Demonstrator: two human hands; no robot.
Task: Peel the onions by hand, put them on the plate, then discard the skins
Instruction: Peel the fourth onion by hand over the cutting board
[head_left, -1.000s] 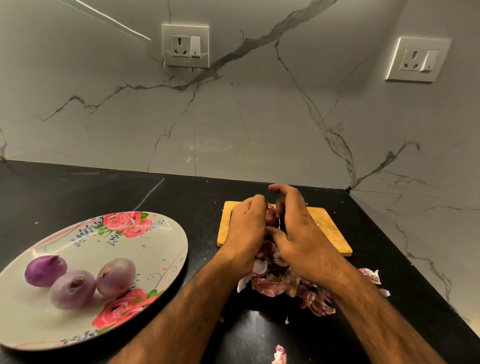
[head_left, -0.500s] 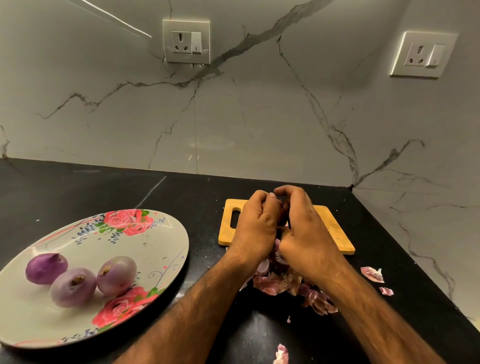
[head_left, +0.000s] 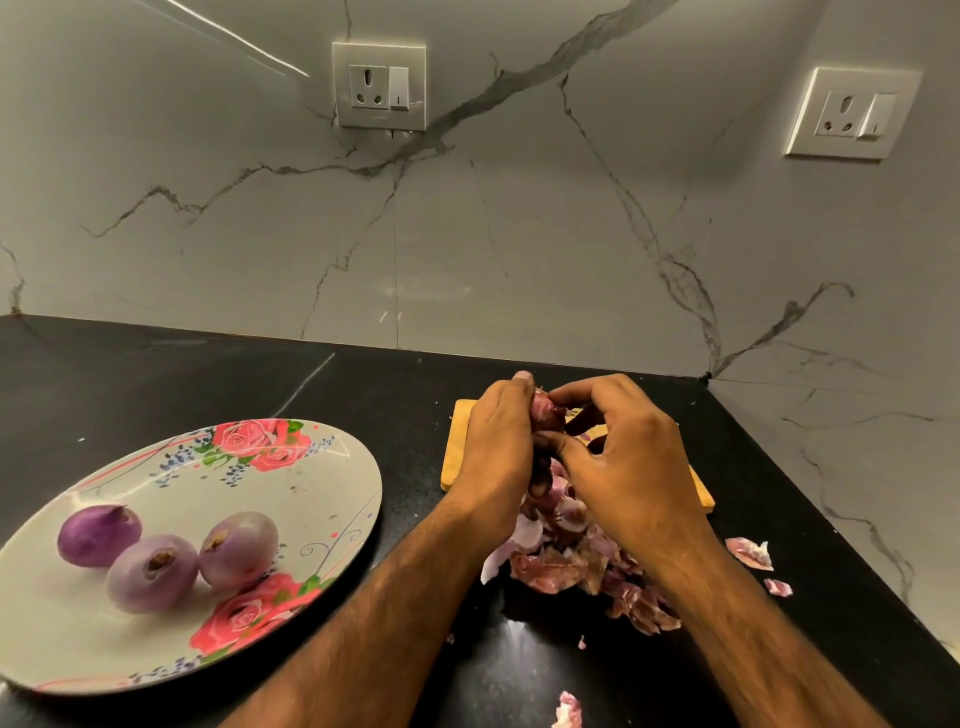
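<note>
The left hand (head_left: 498, 447) holds the onion (head_left: 545, 411) just above the cutting board (head_left: 458, 452). Its fingers are curled round the far side, which steadies the onion and turns its loose side toward the other hand. The right hand (head_left: 631, 467) meets it with forefinger and thumb bent close together, pinching at the skin near the onion's top, while its other fingers are loosely curled and free. Held there, anything torn off should, I judge, drop onto the heap of skins (head_left: 561, 569) lying against the board's near edge. Little of the onion shows between the hands, only a dull reddish-purple patch, papery and streaked, so it looks only partly stripped. Left of the board, the floral plate (head_left: 322, 499) carries three peeled onions (head_left: 153, 571), smooth and pale purple, kept apart from the waste. A few stray scraps (head_left: 748, 552) lie right of the board's near corner.
</note>
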